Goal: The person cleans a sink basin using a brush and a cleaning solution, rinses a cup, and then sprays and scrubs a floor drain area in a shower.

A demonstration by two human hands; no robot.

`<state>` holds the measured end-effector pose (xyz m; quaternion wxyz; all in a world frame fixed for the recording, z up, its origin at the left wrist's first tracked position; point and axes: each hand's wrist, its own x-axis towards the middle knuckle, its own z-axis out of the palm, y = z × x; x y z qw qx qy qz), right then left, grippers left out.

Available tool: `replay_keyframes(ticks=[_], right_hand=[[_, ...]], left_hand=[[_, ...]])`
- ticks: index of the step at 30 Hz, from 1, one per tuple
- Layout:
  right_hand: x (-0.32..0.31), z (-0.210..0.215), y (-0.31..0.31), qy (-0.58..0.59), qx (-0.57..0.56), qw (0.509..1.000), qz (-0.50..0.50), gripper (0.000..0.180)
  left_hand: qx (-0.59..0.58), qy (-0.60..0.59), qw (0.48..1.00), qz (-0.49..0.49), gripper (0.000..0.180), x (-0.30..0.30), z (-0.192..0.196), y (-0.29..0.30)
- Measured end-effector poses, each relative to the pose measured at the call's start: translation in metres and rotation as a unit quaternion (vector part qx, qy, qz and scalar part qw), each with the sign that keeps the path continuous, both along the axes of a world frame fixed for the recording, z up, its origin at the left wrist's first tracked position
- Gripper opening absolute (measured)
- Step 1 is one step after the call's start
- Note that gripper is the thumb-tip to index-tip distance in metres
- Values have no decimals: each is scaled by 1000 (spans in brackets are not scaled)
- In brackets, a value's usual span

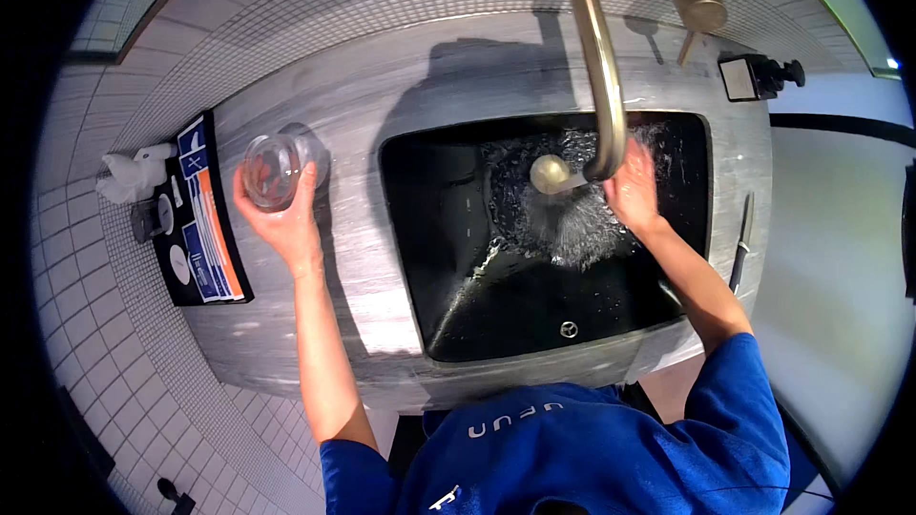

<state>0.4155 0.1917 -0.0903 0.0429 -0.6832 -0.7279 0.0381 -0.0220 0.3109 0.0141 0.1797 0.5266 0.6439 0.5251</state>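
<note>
Glass [274, 174] left of sink [429, 248], tray [179, 230] farther left, faucet [601, 62] over sink, bottle [759, 78] behind-right.

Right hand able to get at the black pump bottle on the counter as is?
Likely yes: the right hand is on the same side of the faucet as the pump bottle, with nothing visible standing between. The faucet partly hides its grip.

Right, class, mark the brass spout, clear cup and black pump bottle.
Brass spout [598, 52], head view: its tube.
Clear cup [272, 172], head view: its transparent body.
Black pump bottle [764, 78], head view: its body.
</note>
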Motion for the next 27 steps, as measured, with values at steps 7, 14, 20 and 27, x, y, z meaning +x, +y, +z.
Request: replay_keyframes(ticks=[7,14,20,27], right_hand=[[11,19,9,-160,-141,975,54,56],[-38,79,-100,26,-418,897,139,63],[-192,32,-73,289,-262,873,294,69],[-254,5,-24,213,-115,957,161,69]], left_hand=[[-31,41,999,2,78,-9,3,-1],[-44,-2,999,11,73,-14,10,-42],[-42,-72,995,51,54,-10,16,-106],[-52,-97,993,38,41,25,20,-150]])
